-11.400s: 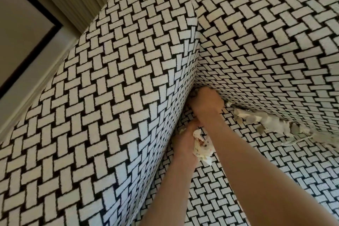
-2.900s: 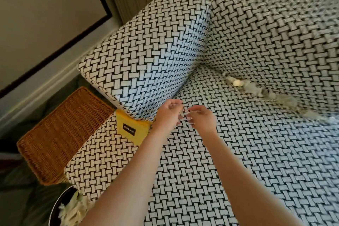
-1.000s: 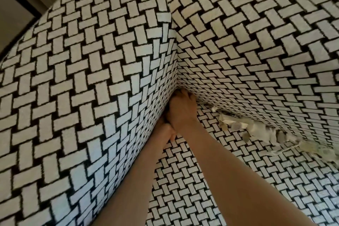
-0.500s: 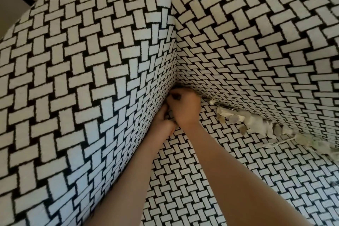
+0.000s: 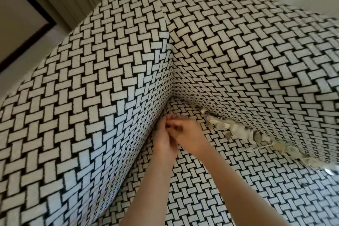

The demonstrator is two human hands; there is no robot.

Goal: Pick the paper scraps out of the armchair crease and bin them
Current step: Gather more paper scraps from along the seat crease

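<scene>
Back crease [image 5: 189,104] of armchair [image 5: 91,97] holds packed paper scraps [image 5: 238,131]. Left hand [image 5: 164,140] and right hand [image 5: 188,134] touch beside the armrest, fingers curled. Cannot tell whether either grasps anything.

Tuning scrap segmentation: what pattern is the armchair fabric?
The armchair has a black-and-white basket-weave pattern, seen in the head view.

Paper scraps [image 5: 238,131] are being observed along the back edge of the seat [image 5: 247,189], in the crease under the backrest [image 5: 256,60]. Left hand [image 5: 163,145] and right hand [image 5: 189,134] are being held touching at the seat's left edge, just beside the armrest [image 5: 91,106], left of the scraps.
</scene>
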